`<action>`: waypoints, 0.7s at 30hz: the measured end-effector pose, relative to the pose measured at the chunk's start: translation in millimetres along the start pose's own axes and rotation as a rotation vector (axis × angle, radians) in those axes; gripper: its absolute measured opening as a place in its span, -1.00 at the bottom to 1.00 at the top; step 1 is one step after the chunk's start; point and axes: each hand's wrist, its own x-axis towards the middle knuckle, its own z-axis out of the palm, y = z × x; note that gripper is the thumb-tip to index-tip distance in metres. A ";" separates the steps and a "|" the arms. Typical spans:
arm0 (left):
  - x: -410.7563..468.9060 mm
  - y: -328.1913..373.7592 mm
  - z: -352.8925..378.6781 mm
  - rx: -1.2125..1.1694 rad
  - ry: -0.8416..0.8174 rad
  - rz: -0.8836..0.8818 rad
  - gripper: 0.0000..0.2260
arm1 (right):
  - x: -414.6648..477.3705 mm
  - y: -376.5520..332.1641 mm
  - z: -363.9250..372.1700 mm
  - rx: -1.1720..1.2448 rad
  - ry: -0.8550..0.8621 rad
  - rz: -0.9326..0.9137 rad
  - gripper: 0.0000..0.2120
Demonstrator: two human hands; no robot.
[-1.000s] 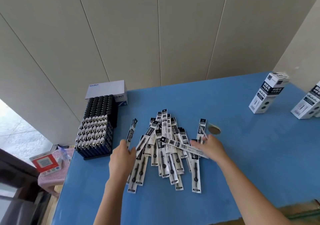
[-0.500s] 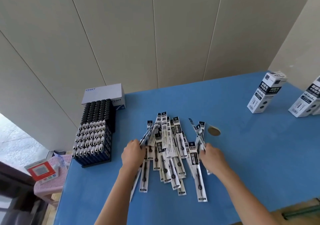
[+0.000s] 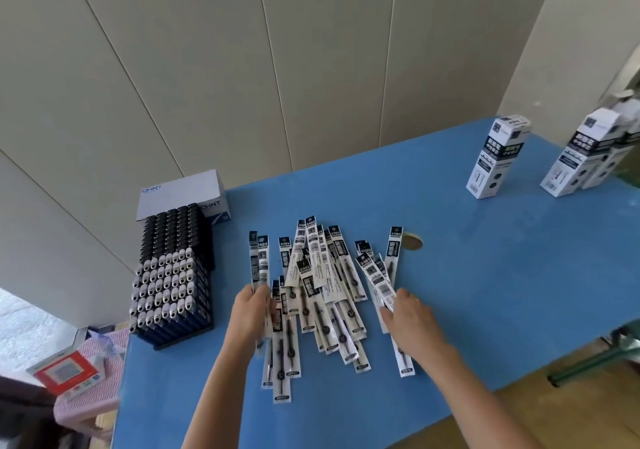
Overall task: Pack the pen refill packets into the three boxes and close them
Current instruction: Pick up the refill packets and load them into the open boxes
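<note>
A loose pile of long black-and-white pen refill packets [image 3: 322,282] lies on the blue table [image 3: 502,292]. My left hand [image 3: 251,313] grips a few packets at the pile's left side, their tops standing up above my fingers. My right hand [image 3: 410,317] holds several packets at the pile's right side, fanned out toward the far edge. Three tall white-and-black boxes stand upright at the far right: one [image 3: 495,159] apart, and two [image 3: 585,157] close together near the table's corner, the rearmost partly hidden.
A black rack of many small capped items [image 3: 171,275] stands at the table's left edge, with a white cardboard box [image 3: 180,190] behind it. A round hole [image 3: 412,242] is in the tabletop beyond the pile. A pink stool with a red packet [image 3: 65,376] sits lower left.
Both hands have closed round packets at the pile's two sides and drawn them a little apart from the middle. The view has shifted left, showing more of the right-hand boxes.
</note>
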 end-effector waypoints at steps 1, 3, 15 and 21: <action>-3.6 1.6 2.4 -0.024 -0.011 -0.011 -0.79 | 0.7 0.7 -2.2 0.000 -0.013 -0.009 -0.69; -11.3 5.7 8.8 -0.019 -0.025 -0.009 -0.77 | 3.3 2.6 -7.0 0.050 -0.026 -0.023 -0.73; -80.9 52.1 151.1 -0.238 -0.276 -0.038 -0.62 | -17.0 117.1 -91.2 1.325 -0.188 0.019 -0.90; -116.2 74.5 253.2 -0.257 -0.423 -0.063 -0.68 | -24.0 205.2 -139.7 1.524 -0.262 0.120 -0.64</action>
